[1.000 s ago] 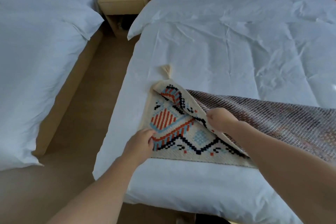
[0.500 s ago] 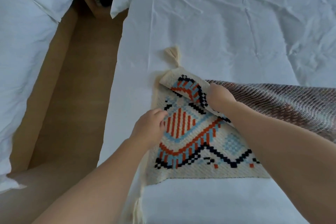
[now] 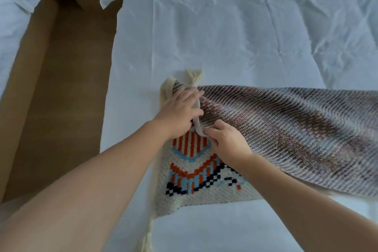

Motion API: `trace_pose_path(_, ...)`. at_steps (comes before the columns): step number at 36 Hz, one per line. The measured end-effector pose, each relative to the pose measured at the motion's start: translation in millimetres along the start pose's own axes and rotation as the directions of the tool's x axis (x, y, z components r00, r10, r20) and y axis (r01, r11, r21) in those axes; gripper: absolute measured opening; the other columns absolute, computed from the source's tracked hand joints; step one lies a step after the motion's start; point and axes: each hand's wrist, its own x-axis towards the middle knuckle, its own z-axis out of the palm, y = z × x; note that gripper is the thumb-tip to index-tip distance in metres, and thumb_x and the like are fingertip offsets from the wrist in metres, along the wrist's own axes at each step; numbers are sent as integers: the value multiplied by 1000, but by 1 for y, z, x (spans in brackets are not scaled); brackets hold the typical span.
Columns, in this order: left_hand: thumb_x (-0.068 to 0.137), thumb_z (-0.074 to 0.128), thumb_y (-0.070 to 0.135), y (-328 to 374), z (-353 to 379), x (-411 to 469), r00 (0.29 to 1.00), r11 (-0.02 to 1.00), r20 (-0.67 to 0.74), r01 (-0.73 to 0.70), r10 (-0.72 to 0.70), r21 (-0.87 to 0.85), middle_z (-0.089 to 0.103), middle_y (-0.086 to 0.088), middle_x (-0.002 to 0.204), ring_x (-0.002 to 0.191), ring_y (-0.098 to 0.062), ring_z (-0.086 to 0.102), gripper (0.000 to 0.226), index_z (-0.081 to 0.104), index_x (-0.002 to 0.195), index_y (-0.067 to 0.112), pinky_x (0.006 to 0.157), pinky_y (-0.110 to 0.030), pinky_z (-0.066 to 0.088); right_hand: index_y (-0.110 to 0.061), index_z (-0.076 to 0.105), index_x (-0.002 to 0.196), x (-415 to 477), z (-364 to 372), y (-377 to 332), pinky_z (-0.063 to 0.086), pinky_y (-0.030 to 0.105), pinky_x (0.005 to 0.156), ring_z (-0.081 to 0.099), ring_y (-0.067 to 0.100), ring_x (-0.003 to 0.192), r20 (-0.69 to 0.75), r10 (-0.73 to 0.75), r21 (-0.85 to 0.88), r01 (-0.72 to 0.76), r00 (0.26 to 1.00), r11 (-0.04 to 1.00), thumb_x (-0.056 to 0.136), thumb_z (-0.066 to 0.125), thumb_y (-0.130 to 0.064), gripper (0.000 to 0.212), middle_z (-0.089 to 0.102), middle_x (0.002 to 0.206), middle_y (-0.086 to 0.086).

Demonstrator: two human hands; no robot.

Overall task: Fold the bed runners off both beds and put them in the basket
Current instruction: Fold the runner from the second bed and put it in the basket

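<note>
Noted: bed runner (image 3: 286, 129) laid across near part of bed (image 3: 225, 37), long axis left-right, bulk trailing right out of frame. Turned-over end stacked at left edge, underside shown. There, left hand (image 3: 181, 109) pressed flat on far corner; right hand (image 3: 227, 142) pinched on folded edge, just nearer. Next fold judged rightward.

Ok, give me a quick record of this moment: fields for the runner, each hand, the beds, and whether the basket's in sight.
bed runner: lies on the bed, partly folded over, striped underside facing up
left hand: on the folded edge beside a tassel, fingers extended; grip unclear
right hand: pinches the folded edge
bed: white, creased sheet
second bed: to the left across the floor gap; no runner showing on the visible part
basket: not in view
</note>
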Motion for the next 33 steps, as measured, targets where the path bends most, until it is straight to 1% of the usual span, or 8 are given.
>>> trace_pose_path(3, 85, 56, 23, -4, 3, -4, 991, 992, 123, -68, 55, 103, 22, -3, 157, 147, -23, 1, 6, 61, 86, 27, 118, -43, -12, -8, 73, 91, -13, 8, 0, 50, 37, 49, 54, 23, 60, -8, -51, -44, 50, 999, 998, 80, 68, 5, 18, 54, 74, 5)
trace_pose_path(6, 81, 58, 25, -9, 15, -14, 982, 996, 185, -57, 42, 73, 50, -7, 136, 141, -27, 24, 19, 44, 69, 29, 119, -48, 2, -9, 69, 84, -26, 14, 2, 49, 35, 50, 52, 21, 60, 2, -53, -71, 53, 999, 996, 77, 71, 5, 16, 53, 73, 3)
trace_pose_path(9, 83, 56, 22, -6, 19, -34, 984, 999, 173, 40, -44, 26, 60, -6, 107, 109, -27, 50, 25, 38, 66, 28, 104, -46, 36, -16, 64, 114, -38, 18, 11, 53, 41, 79, 58, 25, 89, 152, 84, -188, -54, 985, 981, 85, 63, -4, 31, 58, 101, 5)
trace_pose_path(12, 87, 53, 20, 1, 30, -57, 978, 989, 150, 149, -148, 2, 49, 4, 77, 79, -19, 47, 15, 47, 72, 20, 79, -37, 46, -23, 41, 142, -52, 18, 27, 38, 37, 102, 46, 24, 119, 305, 293, -335, -186, 906, 924, 93, 52, -13, 51, 47, 132, 4)
trace_pose_path(18, 92, 47, 16, 5, 71, -100, 912, 913, 165, 394, -374, -104, 54, -6, 105, 87, -24, 54, 15, 58, 96, 6, 68, -40, 48, -20, 34, 149, -72, 13, 43, 22, 37, 117, 32, 20, 141, 418, 335, -378, -174, 845, 910, 98, 45, -30, 53, 34, 154, 1)
trace_pose_path(21, 95, 45, 18, 22, 77, -118, 883, 873, 134, 467, -450, -143, 54, -9, 96, 77, -24, 47, 11, 48, 91, 8, 60, -36, 39, -19, 28, 151, -85, 11, 41, 11, 37, 121, 18, 19, 147, 441, 334, -359, -177, 833, 916, 101, 39, -22, 52, 22, 159, 0)
trace_pose_path(26, 95, 44, 19, 54, 81, -159, 830, 802, 125, 557, -544, -215, 48, -7, 84, 73, -23, 44, 11, 47, 91, 9, 58, -34, 35, -21, 25, 152, -116, 5, 30, 10, 36, 120, 15, 17, 148, 455, 295, -397, -105, 840, 912, 101, 39, -18, 53, 19, 160, -3)
trace_pose_path(33, 95, 46, 22, 91, 101, -207, 798, 756, 164, 603, -580, -255, 53, -9, 91, 74, -22, 48, 12, 47, 89, 11, 58, -33, 36, -20, 23, 152, -148, 12, 9, 7, 40, 120, 10, 20, 149, 488, 298, -438, -65, 821, 897, 101, 32, -13, 53, 15, 161, -1)
